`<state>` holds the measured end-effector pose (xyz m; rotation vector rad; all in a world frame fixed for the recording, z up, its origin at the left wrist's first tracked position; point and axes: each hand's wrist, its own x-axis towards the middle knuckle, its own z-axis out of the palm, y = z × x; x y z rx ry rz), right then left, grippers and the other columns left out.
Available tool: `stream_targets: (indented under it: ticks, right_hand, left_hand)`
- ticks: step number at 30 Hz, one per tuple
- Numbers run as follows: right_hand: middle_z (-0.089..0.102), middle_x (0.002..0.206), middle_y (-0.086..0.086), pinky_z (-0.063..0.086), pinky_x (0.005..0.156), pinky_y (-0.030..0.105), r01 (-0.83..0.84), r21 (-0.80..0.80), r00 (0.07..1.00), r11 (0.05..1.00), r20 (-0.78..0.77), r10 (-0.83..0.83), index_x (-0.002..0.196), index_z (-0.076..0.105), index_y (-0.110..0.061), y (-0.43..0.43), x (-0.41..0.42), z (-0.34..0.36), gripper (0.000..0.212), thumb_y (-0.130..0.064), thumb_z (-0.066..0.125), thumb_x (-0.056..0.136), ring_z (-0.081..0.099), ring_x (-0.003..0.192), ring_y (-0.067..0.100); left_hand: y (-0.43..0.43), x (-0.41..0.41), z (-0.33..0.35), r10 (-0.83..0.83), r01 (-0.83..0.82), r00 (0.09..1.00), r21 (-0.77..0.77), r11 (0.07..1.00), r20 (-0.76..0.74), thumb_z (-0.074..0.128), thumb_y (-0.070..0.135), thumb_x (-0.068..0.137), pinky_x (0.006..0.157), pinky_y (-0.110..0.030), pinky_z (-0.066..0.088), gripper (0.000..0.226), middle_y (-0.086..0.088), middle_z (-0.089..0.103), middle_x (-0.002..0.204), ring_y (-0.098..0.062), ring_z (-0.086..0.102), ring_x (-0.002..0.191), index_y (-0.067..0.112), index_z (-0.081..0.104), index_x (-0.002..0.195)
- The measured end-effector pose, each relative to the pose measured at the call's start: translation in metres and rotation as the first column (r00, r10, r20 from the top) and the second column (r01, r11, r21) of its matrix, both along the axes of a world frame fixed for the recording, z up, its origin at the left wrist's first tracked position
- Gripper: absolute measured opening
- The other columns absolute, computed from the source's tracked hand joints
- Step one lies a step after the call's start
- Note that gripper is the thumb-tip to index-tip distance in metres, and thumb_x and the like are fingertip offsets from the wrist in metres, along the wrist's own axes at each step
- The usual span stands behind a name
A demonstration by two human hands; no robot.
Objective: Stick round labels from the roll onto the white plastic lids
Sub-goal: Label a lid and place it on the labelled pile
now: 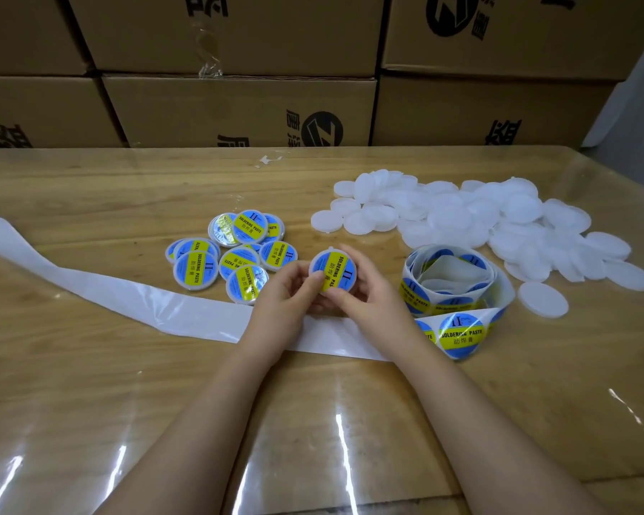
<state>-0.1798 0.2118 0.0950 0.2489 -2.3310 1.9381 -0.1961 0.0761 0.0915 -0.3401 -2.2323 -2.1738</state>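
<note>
my left hand [281,291] and right hand [365,291] both pinch one labelled lid [333,271] above the liner [127,291]; roll [458,280] just right, blank lids [480,221] beyond.

Labelled lids in loose pile [198,271]: about ten, overlaps block an exact count. Held lid [332,271]: one, labelled, between two hands, left hand [279,299] and right hand [369,295]. Blank white lids [450,217]: one heap, dozens, uncountable; one stray lid [543,299] apart. Label roll [417,297]: one. Backing strip [127,291]: one. Cardboard boxes [238,109]: six, partly seen.
</note>
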Motion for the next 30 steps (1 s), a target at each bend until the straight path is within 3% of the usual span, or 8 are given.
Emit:
stream_targets:
  ticks: [3,7,10,14,18,21,26,30]
  right_hand:
    - [0.063,0.114,-0.013,0.049,0.092,0.024,-0.057,0.019,0.998,0.998,-0.02,0.057,0.119,0.051,-0.039,-0.002,0.002,0.001,0.049,-0.003,0.061,0.087,0.061,0.103,0.002]
    - [0.065,0.108,-0.017,0.049,0.091,0.02,-0.102,-0.015,0.995,0.995,-0.016,0.102,0.113,0.052,-0.043,-0.004,0.003,0.003,0.05,-0.001,0.059,0.087,0.062,0.102,0.001]
    - [0.065,0.109,-0.009,0.048,0.093,0.026,-0.145,-0.043,0.989,0.989,-0.027,0.144,0.115,0.053,-0.037,-0.007,0.004,0.005,0.045,0.002,0.051,0.091,0.061,0.101,0.004]
    - [0.067,0.105,-0.008,0.048,0.093,0.031,-0.163,-0.028,0.985,0.986,-0.059,0.161,0.114,0.057,-0.034,-0.007,0.005,0.005,0.038,-0.002,0.045,0.097,0.062,0.097,0.009]
    - [0.066,0.08,-0.01,0.049,0.07,0.021,-0.073,-0.011,0.995,0.997,-0.072,0.072,0.103,0.06,-0.032,-0.012,0.005,0.003,0.025,-0.012,0.045,0.099,0.061,0.061,0.005]
    - [0.059,0.065,-0.005,0.043,0.054,0.016,0.022,-0.005,0.998,1.0,-0.055,-0.022,0.09,0.058,-0.022,-0.016,0.006,0.002,0.013,-0.02,0.048,0.098,0.053,0.045,0.005]
    - [0.048,0.05,-0.008,0.038,0.044,0.018,0.073,-0.01,0.997,0.997,-0.012,-0.074,0.076,0.048,-0.009,-0.018,0.008,0.005,0.027,-0.026,0.051,0.096,0.045,0.037,0.006]
    - [0.052,0.059,0.005,0.04,0.046,0.018,0.052,-0.025,0.999,0.998,0.011,-0.052,0.08,0.048,-0.003,-0.019,0.008,0.005,0.031,-0.028,0.047,0.098,0.047,0.039,0.007]
  left_hand:
    - [0.0,0.0,-0.003,0.091,-0.114,0.989,-0.204,0.972,-0.12,0.064,0.022,0.088,0.057,-0.01,0.039,0.019,0.006,0.054,0.069,0.005,0.048,0.059,0.008,0.053,0.081]
    - [0.002,0.0,-0.002,0.155,-0.212,0.967,-0.297,0.931,-0.204,0.056,0.028,0.093,0.052,-0.014,0.034,0.033,0.007,0.04,0.061,0.002,0.04,0.052,0.017,0.038,0.068]
    - [0.002,0.001,-0.001,0.214,-0.277,0.948,-0.277,0.92,-0.237,0.049,0.028,0.096,0.051,-0.015,0.033,0.035,0.01,0.038,0.057,0.0,0.038,0.051,0.017,0.035,0.066]
    - [0.001,0.002,0.001,0.256,-0.306,0.939,-0.219,0.927,-0.228,0.045,0.03,0.097,0.054,-0.017,0.034,0.039,0.006,0.042,0.059,-0.002,0.039,0.055,0.002,0.044,0.07]
    - [0.0,0.001,0.0,0.228,-0.281,0.943,-0.208,0.937,-0.243,0.042,0.031,0.099,0.056,-0.021,0.035,0.042,0.0,0.047,0.061,-0.006,0.04,0.057,-0.003,0.051,0.076]
    - [0.002,0.003,-0.002,0.189,-0.261,0.943,-0.258,0.93,-0.275,0.043,0.038,0.097,0.054,-0.019,0.033,0.043,0.005,0.044,0.057,-0.003,0.039,0.054,0.007,0.048,0.068]
    - [0.003,0.004,-0.002,0.149,-0.248,0.934,-0.289,0.925,-0.325,0.035,0.04,0.092,0.053,-0.017,0.031,0.037,0.009,0.038,0.055,0.0,0.039,0.053,0.018,0.039,0.062]
    - [0.003,0.003,-0.004,0.161,-0.244,0.936,-0.248,0.937,-0.312,0.041,0.03,0.1,0.055,-0.014,0.034,0.037,0.01,0.042,0.056,0.003,0.042,0.055,0.018,0.045,0.065]
